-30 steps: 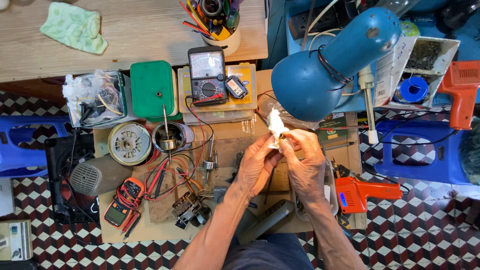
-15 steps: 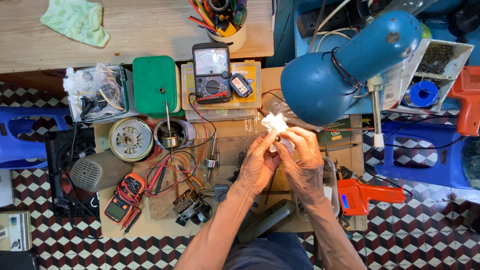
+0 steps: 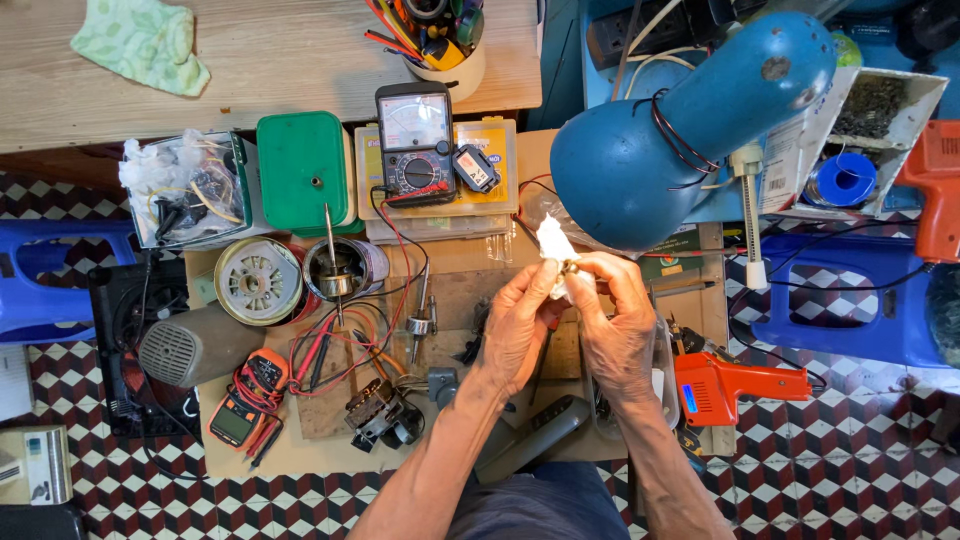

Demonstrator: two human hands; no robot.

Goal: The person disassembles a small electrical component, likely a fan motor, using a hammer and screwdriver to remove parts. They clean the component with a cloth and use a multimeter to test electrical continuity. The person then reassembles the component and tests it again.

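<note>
multimeter (image 3: 414, 145) behind hands, lamp (image 3: 680, 130) right

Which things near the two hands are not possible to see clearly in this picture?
- Small metal part, head view: too small, wrapped by the white cloth and fingertips of both the left hand and right hand.
- Clear container, head view: contents hidden behind the right hand.

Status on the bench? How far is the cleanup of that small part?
Done: the motor sits stripped, its round cover lying apart beside it. In hand: left hand and right hand hold a small metal part against a white rag, under the blue lamp. Left: the cover is not back on; loose parts lie around.
</note>
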